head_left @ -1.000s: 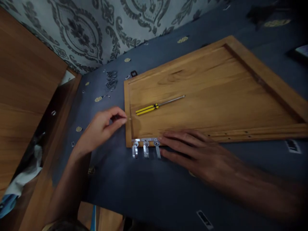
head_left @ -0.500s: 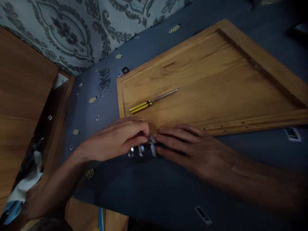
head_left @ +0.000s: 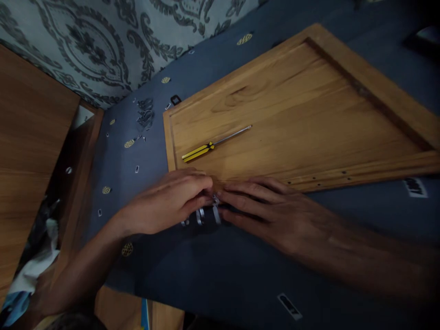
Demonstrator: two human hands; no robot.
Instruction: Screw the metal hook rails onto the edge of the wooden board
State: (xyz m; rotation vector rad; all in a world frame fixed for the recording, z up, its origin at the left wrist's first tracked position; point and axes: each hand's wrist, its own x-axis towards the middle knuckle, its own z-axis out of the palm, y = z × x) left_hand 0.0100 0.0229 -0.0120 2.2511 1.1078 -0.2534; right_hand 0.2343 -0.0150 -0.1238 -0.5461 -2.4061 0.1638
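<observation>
A wooden panel (head_left: 295,110) with a raised frame lies flat on a dark blue cloth (head_left: 213,270). At its near left corner sits a small metal hook rack (head_left: 206,215), its hooks hanging over the edge. My left hand (head_left: 168,201) covers the rack's left part, fingertips pinched together; whatever they hold is hidden. My right hand (head_left: 264,206) lies flat with fingers stretched out, the tips touching the rack's right end and the panel's edge. A yellow-and-black screwdriver (head_left: 201,150) rests on the panel just beyond my hands.
A small heap of metal hardware (head_left: 145,114) and scattered bits lie on the cloth left of the panel. A wooden cabinet (head_left: 30,137) stands at the left, patterned wallpaper (head_left: 103,41) behind. The cloth's near edge drops off at the bottom left.
My left hand came from the panel's left edge down to the hook rack and pinched over it. My right hand stayed at the rack's right end. The view shifted slightly.
</observation>
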